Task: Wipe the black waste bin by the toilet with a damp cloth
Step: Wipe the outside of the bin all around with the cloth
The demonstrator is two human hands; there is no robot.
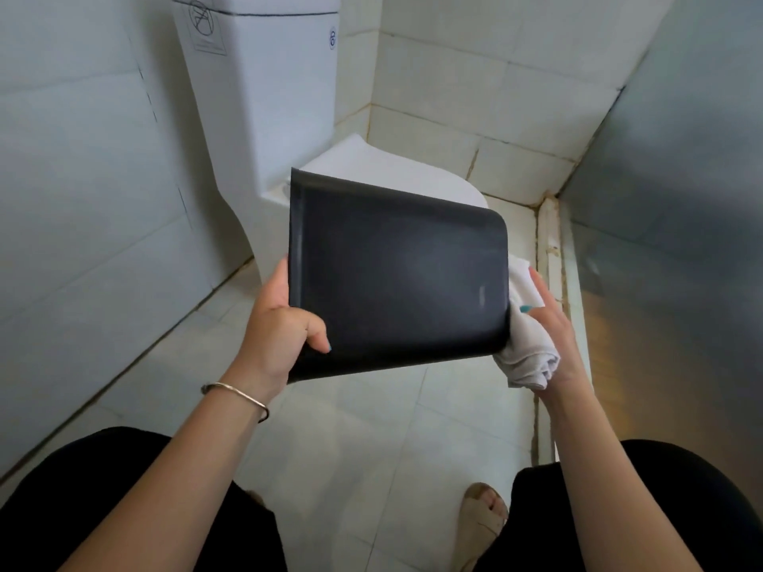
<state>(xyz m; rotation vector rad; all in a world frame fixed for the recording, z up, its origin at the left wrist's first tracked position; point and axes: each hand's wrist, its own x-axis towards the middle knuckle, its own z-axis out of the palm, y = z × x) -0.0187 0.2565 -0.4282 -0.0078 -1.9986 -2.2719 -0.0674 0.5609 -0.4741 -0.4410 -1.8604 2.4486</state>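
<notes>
Bin: black waste bin (pixel 396 278), mid-frame, lifted off the floor, tipped sideways before the toilet (pixel 264 101).
Left hand (pixel 285 324): clamps its open rim, thumb outside.
Right hand (pixel 553 324): bunches the white cloth (pixel 524 353) against the bin's base.
Handling: probably light, stiff, smooth plastic; the rim grips best.
Cloth dampness: cannot tell.

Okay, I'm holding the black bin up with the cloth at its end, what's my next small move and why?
Probably slide the white cloth in your right hand up onto the black bin's broad top face. The cloth sits bunched at the bin's rounded end, while your left hand steadies the rim.
</notes>
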